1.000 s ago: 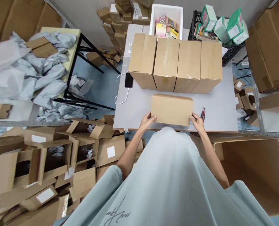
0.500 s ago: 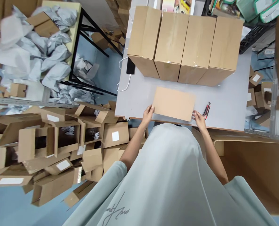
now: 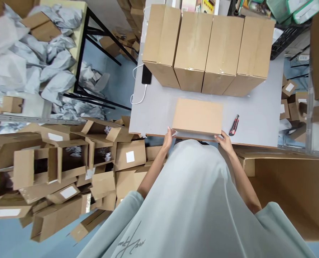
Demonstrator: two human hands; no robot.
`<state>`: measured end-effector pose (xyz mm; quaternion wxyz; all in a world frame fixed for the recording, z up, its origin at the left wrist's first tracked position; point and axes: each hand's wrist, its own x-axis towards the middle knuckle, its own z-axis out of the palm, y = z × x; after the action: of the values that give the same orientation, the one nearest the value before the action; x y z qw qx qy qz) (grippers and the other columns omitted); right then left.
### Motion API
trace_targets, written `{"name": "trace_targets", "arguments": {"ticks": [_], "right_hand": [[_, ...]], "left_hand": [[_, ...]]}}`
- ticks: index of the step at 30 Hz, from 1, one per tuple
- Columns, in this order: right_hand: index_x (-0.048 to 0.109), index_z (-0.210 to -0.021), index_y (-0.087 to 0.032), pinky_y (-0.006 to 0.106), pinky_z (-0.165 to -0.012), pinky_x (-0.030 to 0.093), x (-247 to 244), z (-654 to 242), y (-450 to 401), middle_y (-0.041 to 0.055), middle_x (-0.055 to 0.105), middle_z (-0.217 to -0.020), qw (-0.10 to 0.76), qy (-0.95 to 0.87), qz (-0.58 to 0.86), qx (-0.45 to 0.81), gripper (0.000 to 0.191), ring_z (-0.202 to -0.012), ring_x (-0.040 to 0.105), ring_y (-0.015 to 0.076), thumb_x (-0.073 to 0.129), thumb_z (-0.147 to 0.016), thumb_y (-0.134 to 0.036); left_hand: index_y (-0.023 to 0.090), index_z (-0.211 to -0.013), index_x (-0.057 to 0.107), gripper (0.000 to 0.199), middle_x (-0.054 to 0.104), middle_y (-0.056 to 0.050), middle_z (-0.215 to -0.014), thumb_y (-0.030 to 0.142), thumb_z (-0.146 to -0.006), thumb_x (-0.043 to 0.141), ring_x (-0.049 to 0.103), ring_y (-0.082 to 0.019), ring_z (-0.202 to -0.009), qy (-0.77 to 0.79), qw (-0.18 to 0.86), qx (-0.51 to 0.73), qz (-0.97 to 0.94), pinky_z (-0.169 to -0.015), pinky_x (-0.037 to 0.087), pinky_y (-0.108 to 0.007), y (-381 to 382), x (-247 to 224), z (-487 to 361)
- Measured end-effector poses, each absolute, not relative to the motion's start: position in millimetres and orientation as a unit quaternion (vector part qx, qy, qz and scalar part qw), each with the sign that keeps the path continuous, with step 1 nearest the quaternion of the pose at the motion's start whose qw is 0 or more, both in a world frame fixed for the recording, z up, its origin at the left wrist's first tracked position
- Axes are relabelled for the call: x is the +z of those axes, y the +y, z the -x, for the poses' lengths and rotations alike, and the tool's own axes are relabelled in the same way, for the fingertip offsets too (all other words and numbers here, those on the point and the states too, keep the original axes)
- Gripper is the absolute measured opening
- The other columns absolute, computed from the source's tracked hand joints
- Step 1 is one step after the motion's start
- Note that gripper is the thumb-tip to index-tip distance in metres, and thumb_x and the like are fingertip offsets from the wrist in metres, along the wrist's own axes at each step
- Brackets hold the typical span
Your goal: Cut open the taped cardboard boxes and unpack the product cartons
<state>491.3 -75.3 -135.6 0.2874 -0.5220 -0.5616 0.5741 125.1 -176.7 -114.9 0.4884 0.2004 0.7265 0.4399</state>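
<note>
A small closed cardboard box (image 3: 198, 115) lies near the front edge of the grey table (image 3: 156, 116). My left hand (image 3: 169, 139) is at its near left corner, the fingers closed against it. At the near right corner my right hand (image 3: 224, 139) grips the box between thumb and fingers. A red and black box cutter (image 3: 234, 125) rests on the table to the right of the box. Behind stand several tall taped cartons in a row, the leftmost carton (image 3: 162, 39) beside a black phone (image 3: 146, 74) with a white cable.
Opened cardboard boxes (image 3: 73, 161) are piled on the floor at the left. A large open carton (image 3: 291, 193) stands at the lower right. Grey plastic parcels (image 3: 59, 57) cover a side table at the upper left, and a black crate (image 3: 285, 43) sits at the back right.
The small box has become level with the table edge, its near side now showing. My right hand has moved slightly toward me and left, to the near corner. The view has shifted slightly.
</note>
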Motion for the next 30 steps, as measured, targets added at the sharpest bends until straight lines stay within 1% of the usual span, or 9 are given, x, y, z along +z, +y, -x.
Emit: {"name": "trace_targets", "arguments": {"ticks": [4,8,12,16,19,22,25,27,30], "right_hand": [[0.083,-0.135,-0.024,0.053,-0.129,0.056,-100,-488,-65,0.0157,0.071,-0.160,0.341,-0.582,0.512,0.532,0.064,-0.153,0.064,0.0344,0.076,-0.098,-0.076],[0.084,-0.136,-0.022,0.052,-0.118,0.062,-70,-479,-48,0.0170,0.079,-0.145,0.371,-0.596,0.541,0.463,0.071,-0.139,0.071,0.0351,0.067,-0.102,-0.082],[0.088,-0.127,-0.022,0.053,-0.116,0.062,-65,-468,-25,0.0154,0.084,-0.125,0.348,-0.614,0.581,0.405,0.074,-0.122,0.075,0.0353,0.058,-0.104,-0.085],[0.090,-0.110,-0.020,0.058,-0.117,0.059,-83,-456,-8,0.0165,0.085,-0.111,0.300,-0.611,0.595,0.427,0.081,-0.110,0.076,0.0380,0.058,-0.098,-0.093],[0.090,-0.115,-0.021,0.056,-0.119,0.059,-101,-457,-6,0.0160,0.086,-0.120,0.303,-0.596,0.586,0.458,0.083,-0.118,0.076,0.0380,0.063,-0.093,-0.095],[0.086,-0.132,-0.022,0.053,-0.119,0.061,-117,-472,-14,0.0142,0.084,-0.137,0.308,-0.571,0.578,0.495,0.085,-0.129,0.076,0.0351,0.054,-0.098,-0.093],[0.076,-0.151,-0.019,0.058,-0.116,0.063,-134,-494,-29,0.0192,0.079,-0.148,0.293,-0.537,0.591,0.525,0.090,-0.130,0.077,0.0353,0.055,-0.097,-0.088],[0.070,-0.159,-0.016,0.063,-0.118,0.061,-144,-506,-40,0.0237,0.077,-0.150,0.277,-0.531,0.598,0.533,0.096,-0.129,0.077,0.0373,0.067,-0.089,-0.081],[0.064,-0.166,-0.017,0.063,-0.123,0.056,-154,-512,-54,0.0246,0.073,-0.157,0.259,-0.535,0.586,0.550,0.103,-0.134,0.075,0.0379,0.081,-0.076,-0.064]], "left_hand": [[0.021,-0.153,0.077,0.085,0.065,-0.014,-0.171,0.087,-0.109,0.047,0.054,-0.033,-0.168,0.693,0.438,0.505,-0.268,-0.141,0.043,-0.051,-176,-87,-130],[0.020,-0.150,0.080,0.075,0.074,-0.013,-0.160,0.075,-0.099,0.080,0.066,-0.036,-0.156,0.661,0.355,0.568,-0.337,-0.138,0.047,-0.053,-160,-56,-125],[0.016,-0.145,0.083,0.064,0.080,-0.012,-0.150,0.063,-0.102,0.080,0.074,-0.038,-0.145,0.682,0.338,0.550,-0.344,-0.131,0.056,-0.052,-141,-47,-115],[0.018,-0.134,0.088,0.052,0.085,-0.011,-0.140,0.057,-0.101,0.081,0.077,-0.040,-0.139,0.742,0.332,0.481,-0.328,-0.127,0.058,-0.054,-127,-69,-104],[0.017,-0.131,0.088,0.052,0.084,-0.013,-0.142,0.057,-0.098,0.082,0.076,-0.039,-0.140,0.742,0.356,0.478,-0.307,-0.127,0.057,-0.053,-127,-89,-96],[0.015,-0.141,0.082,0.060,0.077,-0.016,-0.154,0.062,-0.107,0.067,0.075,-0.035,-0.142,0.726,0.392,0.488,-0.286,-0.123,0.061,-0.051,-141,-104,-88],[0.014,-0.153,0.074,0.063,0.071,-0.021,-0.161,0.058,-0.110,0.059,0.074,-0.035,-0.143,0.735,0.409,0.475,-0.257,-0.124,0.060,-0.054,-160,-118,-82],[0.013,-0.156,0.070,0.064,0.068,-0.023,-0.165,0.047,-0.102,0.069,0.070,-0.036,-0.150,0.740,0.418,0.464,-0.250,-0.129,0.055,-0.055,-171,-127,-81],[0.015,-0.159,0.067,0.080,0.065,-0.022,-0.168,0.028,-0.081,0.082,0.067,-0.037,-0.152,0.729,0.445,0.451,-0.258,-0.132,0.052,-0.054,-176,-142,-86]]}}
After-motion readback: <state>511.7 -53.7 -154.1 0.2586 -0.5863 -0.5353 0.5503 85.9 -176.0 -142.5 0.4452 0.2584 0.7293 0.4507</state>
